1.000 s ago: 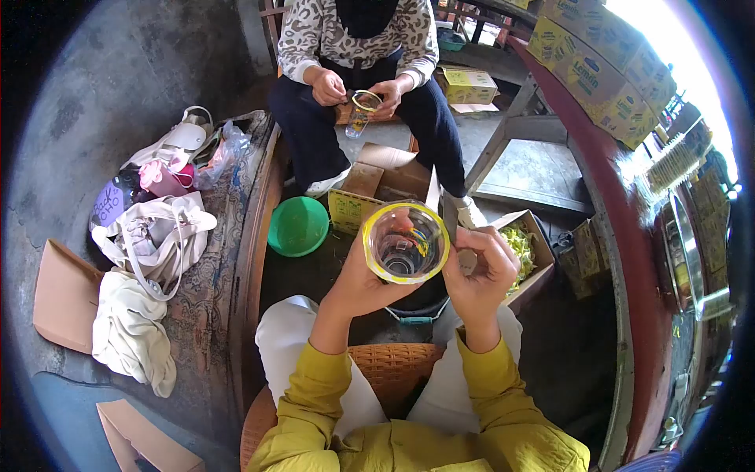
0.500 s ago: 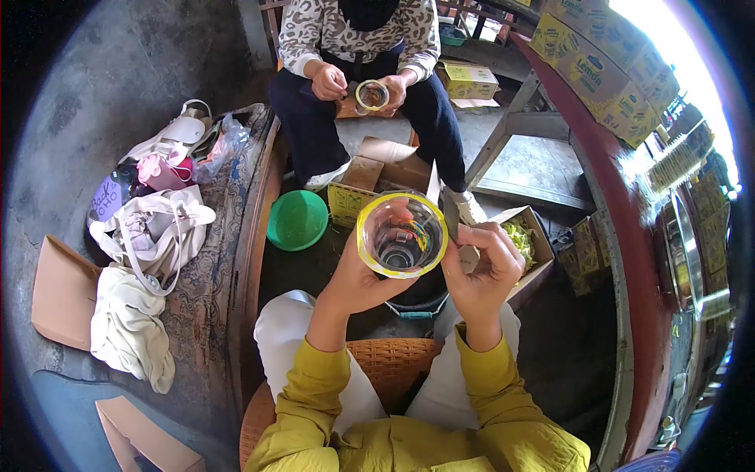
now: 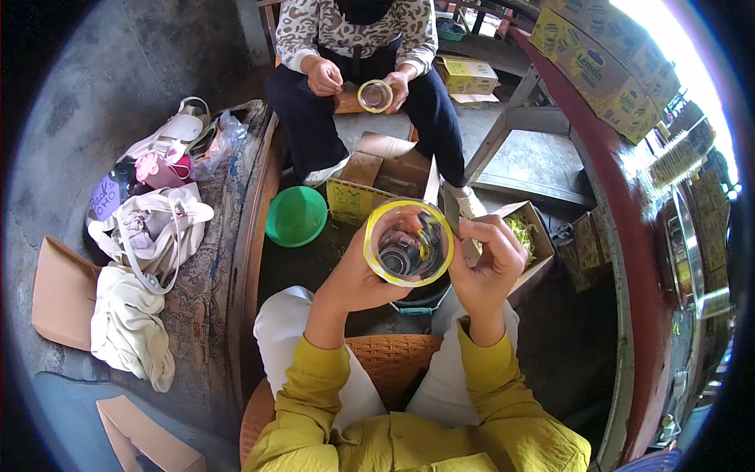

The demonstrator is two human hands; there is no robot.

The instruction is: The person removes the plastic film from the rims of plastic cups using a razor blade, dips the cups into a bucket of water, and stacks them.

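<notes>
"Where's the clear cup (image 3: 408, 244)?"

"Above the white trousers (image 3: 289, 334), its yellow-edged mouth facing us. The left hand (image 3: 346, 275) wraps its side."

"And the right hand (image 3: 491, 267)?"

"Thumb and fingers pinch a thin, dark blade (image 3: 451, 211) beside the rim; I can't tell whether it's touching."

"What's changed?"

"The cup sits slightly lower and further right than half a second ago. Opposite, the other person (image 3: 354, 51) has a second cup (image 3: 375, 96) turned mouth toward us; a second ago its side showed."

"The green bowl (image 3: 296, 217)?"

"Same spot, beside the open box (image 3: 355, 202)."
</notes>
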